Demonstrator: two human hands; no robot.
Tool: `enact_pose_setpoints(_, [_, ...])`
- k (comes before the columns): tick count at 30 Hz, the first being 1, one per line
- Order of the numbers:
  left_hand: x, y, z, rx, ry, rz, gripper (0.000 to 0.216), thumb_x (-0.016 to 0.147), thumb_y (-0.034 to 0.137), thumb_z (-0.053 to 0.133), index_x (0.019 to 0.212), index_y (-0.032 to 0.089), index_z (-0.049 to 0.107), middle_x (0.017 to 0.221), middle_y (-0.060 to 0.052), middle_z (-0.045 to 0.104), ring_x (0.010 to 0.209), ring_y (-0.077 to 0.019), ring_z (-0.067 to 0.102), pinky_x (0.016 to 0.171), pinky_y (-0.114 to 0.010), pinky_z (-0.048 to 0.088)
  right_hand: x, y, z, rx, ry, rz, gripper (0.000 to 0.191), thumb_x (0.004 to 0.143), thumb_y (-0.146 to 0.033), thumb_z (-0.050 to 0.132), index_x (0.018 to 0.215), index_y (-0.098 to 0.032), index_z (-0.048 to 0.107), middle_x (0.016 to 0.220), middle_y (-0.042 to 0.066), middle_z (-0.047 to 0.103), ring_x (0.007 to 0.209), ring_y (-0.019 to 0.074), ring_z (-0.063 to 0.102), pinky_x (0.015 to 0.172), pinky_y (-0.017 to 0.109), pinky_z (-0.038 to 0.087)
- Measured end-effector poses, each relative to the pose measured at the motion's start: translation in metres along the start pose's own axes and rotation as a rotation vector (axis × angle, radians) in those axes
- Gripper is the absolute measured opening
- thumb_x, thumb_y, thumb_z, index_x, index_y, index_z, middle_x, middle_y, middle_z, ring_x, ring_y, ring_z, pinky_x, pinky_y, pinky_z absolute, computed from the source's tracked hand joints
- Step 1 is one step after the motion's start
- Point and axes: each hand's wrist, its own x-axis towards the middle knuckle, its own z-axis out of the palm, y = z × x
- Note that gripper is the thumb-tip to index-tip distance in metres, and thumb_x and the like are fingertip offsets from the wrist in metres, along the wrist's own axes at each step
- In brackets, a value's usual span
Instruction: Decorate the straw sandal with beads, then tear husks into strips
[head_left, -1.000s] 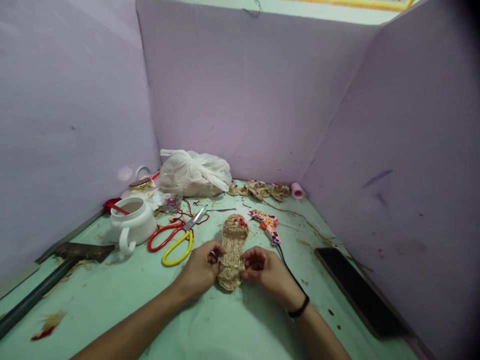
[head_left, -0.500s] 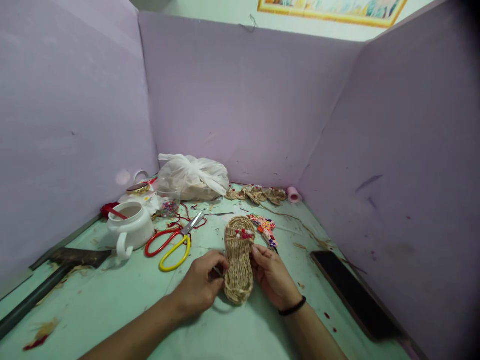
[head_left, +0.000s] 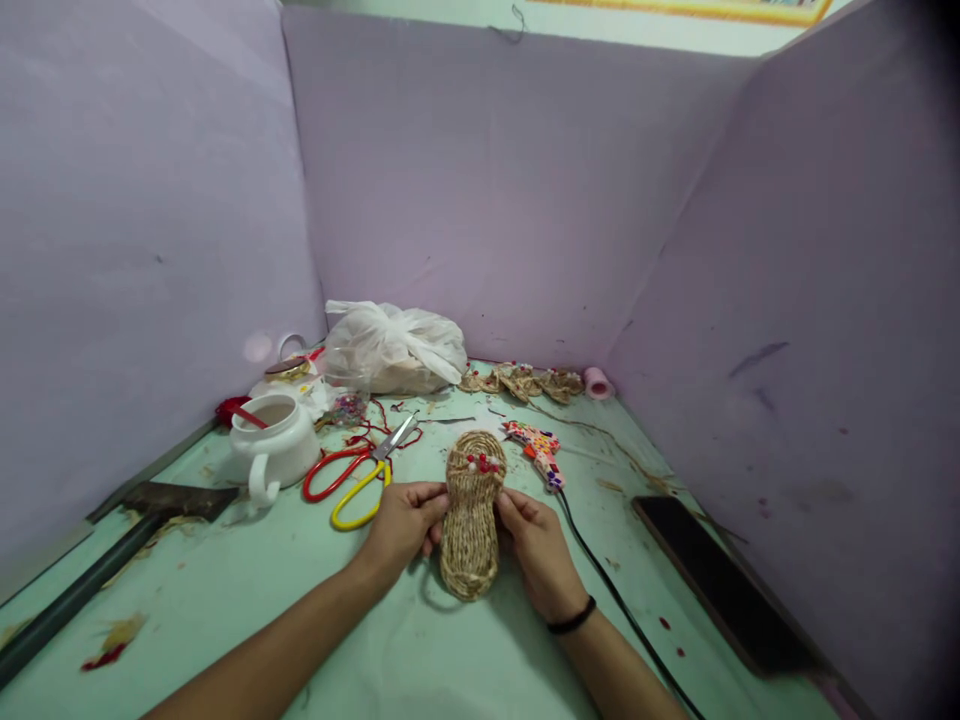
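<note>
Between my two hands is a small woven straw slipper (head_left: pixel 471 530), its wider end away from me, with red and white beads across its strap. My left hand (head_left: pixel 405 520) pinches the slipper's left edge near the middle. On the opposite edge, the thumb and fingers of my right hand (head_left: pixel 540 545) grip it just below the beads. A loop of cord shows under the slipper's near end on the left. Beyond my right hand lies a glue gun (head_left: pixel 538 450) with a colourful pattern, its black cord (head_left: pixel 604 580) running toward me. Scissors (head_left: pixel 367 470) with red and yellow handles lie beyond my left hand.
At left stand a white mug (head_left: pixel 274 445) and a dark hatchet-like tool (head_left: pixel 161 505). A knotted white plastic bag (head_left: pixel 397 350), several woven pieces (head_left: pixel 521 382) and a pink roll (head_left: pixel 598 383) sit at the back. A black phone (head_left: pixel 720 585) lies right, beside the purple partition (head_left: pixel 810 350).
My left hand has moved up along the slipper's left edge, and the slipper has shifted slightly left. The camera view has tilted down. More of the glue gun's cord shows.
</note>
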Motion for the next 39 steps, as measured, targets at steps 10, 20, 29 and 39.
enact_pose_setpoints(10, [-0.005,0.001,0.003,-0.001,0.099,0.004,0.020,0.060,0.031,0.062,0.056,0.011,0.059,0.033,0.004,0.048,0.025,-0.0058,0.037,0.028,-0.017,0.029,-0.001,0.005,0.001,-0.215,0.049,-0.103,0.028,0.066,-0.042,0.063,0.056,-0.016,0.061,0.050,-0.001,0.058,0.053,0.0152,0.048,0.052,0.026,0.036])
enact_pose_setpoints(20, [-0.010,0.011,0.005,-0.034,0.010,0.007,0.024,0.057,0.033,0.066,0.064,0.011,0.063,0.033,0.005,0.047,0.026,-0.0057,0.036,0.028,-0.017,0.030,-0.011,-0.007,0.011,0.151,-0.148,0.139,0.028,0.064,-0.037,0.069,0.081,-0.015,0.064,0.071,0.006,0.068,0.060,0.0203,0.061,0.056,0.031,0.045])
enact_pose_setpoints(29, [-0.004,0.006,-0.002,-0.117,0.053,0.045,0.035,0.060,0.038,0.064,0.083,0.011,0.060,0.042,0.005,0.049,0.035,-0.0070,0.042,0.033,-0.017,0.033,-0.010,-0.005,0.010,0.148,-0.159,0.173,0.024,0.062,-0.035,0.070,0.071,-0.015,0.063,0.062,0.004,0.067,0.053,0.0172,0.059,0.053,0.028,0.044])
enact_pose_setpoints(39, [-0.007,0.008,0.000,-0.035,-0.107,0.010,0.023,0.060,0.034,0.064,0.060,0.012,0.060,0.038,0.003,0.050,0.033,-0.0068,0.041,0.033,-0.018,0.033,-0.010,0.000,0.013,0.034,-0.160,0.086,0.025,0.071,-0.041,0.061,0.076,-0.017,0.058,0.064,0.004,0.066,0.062,0.0208,0.062,0.056,0.031,0.046])
